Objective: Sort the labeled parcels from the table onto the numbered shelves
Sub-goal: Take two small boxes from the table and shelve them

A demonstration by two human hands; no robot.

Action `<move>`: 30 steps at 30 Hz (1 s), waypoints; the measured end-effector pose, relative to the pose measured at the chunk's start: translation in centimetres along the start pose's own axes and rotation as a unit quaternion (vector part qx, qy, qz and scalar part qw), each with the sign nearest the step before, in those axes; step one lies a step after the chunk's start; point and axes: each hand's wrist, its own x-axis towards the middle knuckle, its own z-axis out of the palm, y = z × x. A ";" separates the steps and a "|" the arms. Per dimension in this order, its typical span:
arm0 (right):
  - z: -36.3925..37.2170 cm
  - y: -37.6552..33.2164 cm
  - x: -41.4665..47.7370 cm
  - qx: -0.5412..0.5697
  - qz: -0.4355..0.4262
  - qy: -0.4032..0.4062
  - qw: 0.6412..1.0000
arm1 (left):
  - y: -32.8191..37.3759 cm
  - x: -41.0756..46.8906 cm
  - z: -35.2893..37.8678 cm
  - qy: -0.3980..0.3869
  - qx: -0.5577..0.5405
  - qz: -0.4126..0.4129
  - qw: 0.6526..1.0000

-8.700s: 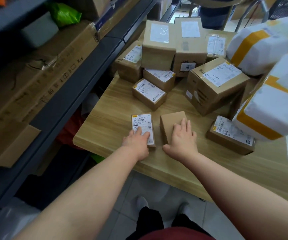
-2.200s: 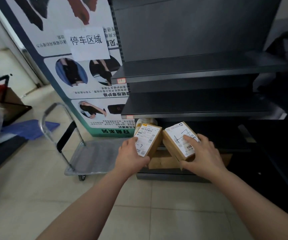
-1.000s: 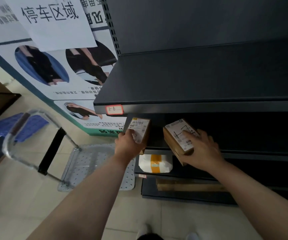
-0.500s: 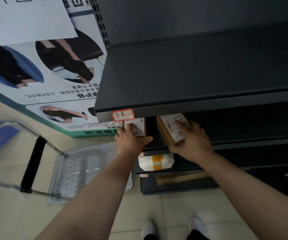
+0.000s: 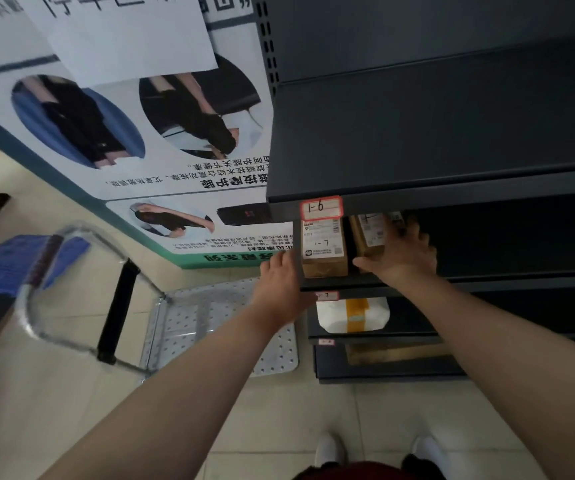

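A small brown parcel (image 5: 324,249) with a white label marked 1-7 stands on the dark shelf (image 5: 469,282), just inside its left end. My left hand (image 5: 279,284) is off it, beside the shelf's left post, holding nothing. Right of that parcel, my right hand (image 5: 402,256) grips a second small brown labeled parcel (image 5: 369,239) that rests on the same shelf, its top hidden by the shelf above. A red-framed tag 1-6 (image 5: 321,207) is on the upper shelf's edge. Another tag, 1-7 (image 5: 325,295), is on the edge under the parcels.
A white padded parcel with orange tape (image 5: 351,315) lies one shelf lower, and a flat cardboard box (image 5: 393,353) lies on the bottom shelf. A metal platform trolley (image 5: 209,327) with a black-gripped handle (image 5: 116,306) stands on the tiled floor at left, below a poster (image 5: 140,133).
My left hand has let go of its parcel, which now stands on the shelf, and has drawn back to the left. My right hand has pushed its parcel further in.
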 end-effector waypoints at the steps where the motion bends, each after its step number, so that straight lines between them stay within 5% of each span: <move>1: 0.1 0.1 -0.3 0.011 0.005 0.007 1.000 | -0.3 0.0 0.0 -0.004 0.010 0.001 1.000; 8: 1.3 3.6 -4.8 -0.017 0.027 0.074 0.997 | -0.9 -0.2 0.3 -0.017 0.175 0.029 0.984; 15: 2.8 8.4 -10.7 -0.044 0.043 -0.019 0.998 | 2.9 -1.4 0.3 -0.115 0.287 0.035 0.950; 23: 2.8 16.7 -21.0 0.029 0.038 -0.027 0.998 | 13.5 -7.0 3.0 -0.140 0.258 0.191 0.937; 30: 1.3 27.7 -35.8 0.045 0.140 -0.015 0.989 | 25.3 -17.8 9.5 -0.168 0.233 0.318 0.903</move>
